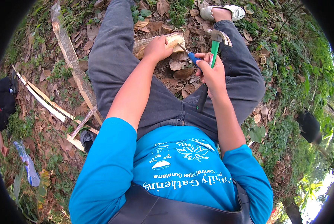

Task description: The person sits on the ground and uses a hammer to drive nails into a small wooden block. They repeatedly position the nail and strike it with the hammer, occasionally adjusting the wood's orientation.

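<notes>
Far left, a long plank [71, 56] lies slanted on the leaf-strewn ground [51, 149], with paler wood strips [43, 99] beside it. The person sits with knees apart in grey trousers [111, 48] and a blue shirt [182, 164]. Between the knees, the left hand [157, 47] presses down on a short block [174, 40] of pale wood that rests on the ground — fingers curled over its near edge, holding it. Just right of it, the right hand [210, 72] grips two tools at once: a chisel [189, 55] with a blue handle, tip touching the block, and a hammer [214, 46] with a green handle, head up. Beyond — a sandalled foot [223, 13].
</notes>
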Demonstrator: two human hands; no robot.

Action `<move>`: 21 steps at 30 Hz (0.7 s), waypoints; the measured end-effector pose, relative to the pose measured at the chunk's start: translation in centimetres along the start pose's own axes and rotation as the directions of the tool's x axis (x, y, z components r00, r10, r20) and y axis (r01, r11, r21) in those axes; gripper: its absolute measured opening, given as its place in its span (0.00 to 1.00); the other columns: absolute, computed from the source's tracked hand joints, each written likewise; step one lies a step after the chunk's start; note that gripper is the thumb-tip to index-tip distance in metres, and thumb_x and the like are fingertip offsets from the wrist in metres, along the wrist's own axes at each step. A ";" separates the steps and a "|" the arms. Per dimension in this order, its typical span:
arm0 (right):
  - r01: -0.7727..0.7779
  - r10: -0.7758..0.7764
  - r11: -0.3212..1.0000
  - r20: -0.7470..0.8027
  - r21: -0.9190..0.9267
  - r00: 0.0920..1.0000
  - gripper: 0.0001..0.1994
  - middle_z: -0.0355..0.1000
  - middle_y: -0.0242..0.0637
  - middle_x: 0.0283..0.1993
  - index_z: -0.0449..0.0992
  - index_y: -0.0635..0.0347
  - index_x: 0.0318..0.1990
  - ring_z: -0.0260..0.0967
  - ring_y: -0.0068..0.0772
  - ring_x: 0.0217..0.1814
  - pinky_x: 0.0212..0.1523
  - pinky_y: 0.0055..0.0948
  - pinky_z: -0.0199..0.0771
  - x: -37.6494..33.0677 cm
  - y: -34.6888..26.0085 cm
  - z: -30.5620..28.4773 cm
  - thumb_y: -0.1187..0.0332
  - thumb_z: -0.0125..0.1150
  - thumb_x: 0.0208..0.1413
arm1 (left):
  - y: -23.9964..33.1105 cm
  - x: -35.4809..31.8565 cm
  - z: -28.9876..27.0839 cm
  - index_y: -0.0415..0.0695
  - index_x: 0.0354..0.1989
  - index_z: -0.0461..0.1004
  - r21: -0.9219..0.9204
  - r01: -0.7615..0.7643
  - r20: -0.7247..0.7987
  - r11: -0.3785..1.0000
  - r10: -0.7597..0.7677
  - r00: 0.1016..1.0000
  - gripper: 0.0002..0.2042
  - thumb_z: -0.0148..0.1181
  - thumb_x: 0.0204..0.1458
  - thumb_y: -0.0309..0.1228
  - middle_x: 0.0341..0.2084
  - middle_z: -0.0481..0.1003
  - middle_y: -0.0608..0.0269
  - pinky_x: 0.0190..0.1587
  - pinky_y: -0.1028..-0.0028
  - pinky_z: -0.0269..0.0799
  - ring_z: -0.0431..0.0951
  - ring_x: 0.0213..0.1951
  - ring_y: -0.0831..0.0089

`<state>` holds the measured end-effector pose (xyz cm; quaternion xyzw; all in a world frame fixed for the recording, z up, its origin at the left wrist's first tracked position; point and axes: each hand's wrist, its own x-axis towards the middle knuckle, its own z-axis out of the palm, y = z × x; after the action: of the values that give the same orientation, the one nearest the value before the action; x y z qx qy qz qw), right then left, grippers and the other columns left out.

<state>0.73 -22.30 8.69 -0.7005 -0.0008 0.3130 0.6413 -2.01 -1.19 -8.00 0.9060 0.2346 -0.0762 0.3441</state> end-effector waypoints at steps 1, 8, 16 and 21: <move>0.003 -0.003 1.000 -0.004 -0.005 1.000 0.10 0.74 0.45 0.50 0.64 0.56 0.37 0.70 0.22 0.27 0.29 0.23 0.72 0.0 -0.1 0.1 0.76 0.61 0.55 | 0.1 0.0 0.0 0.45 0.42 0.72 -0.004 -0.007 -0.004 1.000 0.007 1.000 0.21 0.70 0.46 0.44 0.44 0.77 0.53 0.49 0.58 0.74 0.77 0.49 0.53; 0.016 -0.017 0.999 -0.011 -0.041 1.000 0.10 0.73 0.44 0.48 0.63 0.57 0.35 0.68 0.21 0.28 0.29 0.24 0.73 0.1 -0.8 0.4 0.76 0.61 0.55 | 0.5 0.0 -0.5 0.45 0.43 0.73 -0.017 0.000 0.017 1.000 0.000 1.000 0.22 0.70 0.46 0.45 0.44 0.77 0.54 0.49 0.59 0.74 0.77 0.49 0.54; 0.013 -0.013 0.997 -0.008 -0.071 1.000 0.10 0.73 0.44 0.49 0.63 0.56 0.34 0.68 0.20 0.28 0.29 0.23 0.72 0.1 -1.1 0.9 0.76 0.61 0.55 | 0.4 -0.2 -0.4 0.46 0.43 0.72 -0.029 0.006 0.014 1.000 -0.006 1.000 0.22 0.70 0.46 0.46 0.45 0.77 0.54 0.49 0.59 0.74 0.78 0.49 0.54; 0.013 -0.013 0.998 -0.008 -0.054 1.000 0.10 0.73 0.43 0.48 0.63 0.56 0.35 0.67 0.20 0.28 0.29 0.23 0.72 0.3 -0.9 0.7 0.76 0.61 0.55 | 0.5 0.0 -0.3 0.46 0.43 0.72 -0.022 0.002 0.008 1.000 -0.002 1.000 0.22 0.70 0.47 0.46 0.45 0.77 0.54 0.48 0.58 0.74 0.78 0.49 0.53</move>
<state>1.02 -21.43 9.37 -0.7190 -0.0109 0.3057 0.6241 -1.83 -1.28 -7.47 0.9017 0.2349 -0.0774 0.3547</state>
